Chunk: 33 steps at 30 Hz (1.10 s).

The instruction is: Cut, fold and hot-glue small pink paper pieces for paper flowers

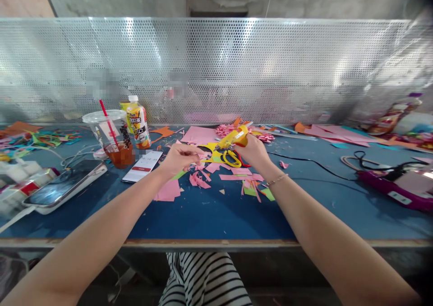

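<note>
My right hand (pixel 252 152) is wrapped round a yellow glue gun (pixel 233 138), whose nozzle points left toward my other hand. Fingers pinched together, my left hand (pixel 179 158) holds a small piece of pink paper (pixel 203 154), partly hidden by the fingertips. Just below the glue gun lie scissors with yellow handles (pixel 233 159). Pink paper scraps (pixel 199 180) are strewn between and in front of my hands, with a pink sheet (pixel 199 134) behind them. A bundle of pink paper strips (pixel 223 130) rests beyond the glue gun.
On the left stand a plastic cup with a red straw (pixel 115 139) and a drink bottle (pixel 138 123), near a phone (pixel 142 166) and a second phone (pixel 67 184). A black cord (pixel 314 162) runs right toward a purple power strip (pixel 392 189). A perforated metal screen (pixel 216 71) closes the back.
</note>
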Each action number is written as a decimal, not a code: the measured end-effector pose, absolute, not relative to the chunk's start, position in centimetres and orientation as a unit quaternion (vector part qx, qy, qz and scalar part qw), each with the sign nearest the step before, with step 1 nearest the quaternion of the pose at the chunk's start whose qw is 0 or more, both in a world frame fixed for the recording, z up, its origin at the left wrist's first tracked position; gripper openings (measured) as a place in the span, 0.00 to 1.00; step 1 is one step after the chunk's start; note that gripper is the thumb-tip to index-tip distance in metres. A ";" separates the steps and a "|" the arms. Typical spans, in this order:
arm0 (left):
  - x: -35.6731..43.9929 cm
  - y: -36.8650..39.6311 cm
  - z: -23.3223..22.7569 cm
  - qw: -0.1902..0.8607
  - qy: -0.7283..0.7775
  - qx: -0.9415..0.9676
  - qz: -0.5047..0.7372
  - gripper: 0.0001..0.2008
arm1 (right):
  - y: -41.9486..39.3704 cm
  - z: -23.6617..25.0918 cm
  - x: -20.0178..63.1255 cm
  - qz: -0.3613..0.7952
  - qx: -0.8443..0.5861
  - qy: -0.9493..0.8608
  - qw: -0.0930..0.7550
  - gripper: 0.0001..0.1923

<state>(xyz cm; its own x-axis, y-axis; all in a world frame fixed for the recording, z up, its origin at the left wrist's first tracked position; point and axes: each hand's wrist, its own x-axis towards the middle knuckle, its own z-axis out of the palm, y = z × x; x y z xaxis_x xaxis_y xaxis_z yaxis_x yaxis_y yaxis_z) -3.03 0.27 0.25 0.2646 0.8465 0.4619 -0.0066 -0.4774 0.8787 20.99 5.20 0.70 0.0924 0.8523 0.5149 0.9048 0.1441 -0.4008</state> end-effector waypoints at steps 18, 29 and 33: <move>-2.6 0.9 0.0 0.417 0.345 0.607 0.582 0.07 | 4.9 0.7 20.8 -0.034 -0.635 -0.686 0.354 0.18; -2.7 1.8 -1.0 0.500 0.374 0.515 0.587 0.08 | 4.4 1.1 20.9 -0.090 -0.610 -0.724 0.310 0.24; -2.8 1.9 -1.0 0.516 0.382 0.490 0.590 0.09 | 4.2 1.4 21.0 -0.096 -0.569 -0.762 0.294 0.19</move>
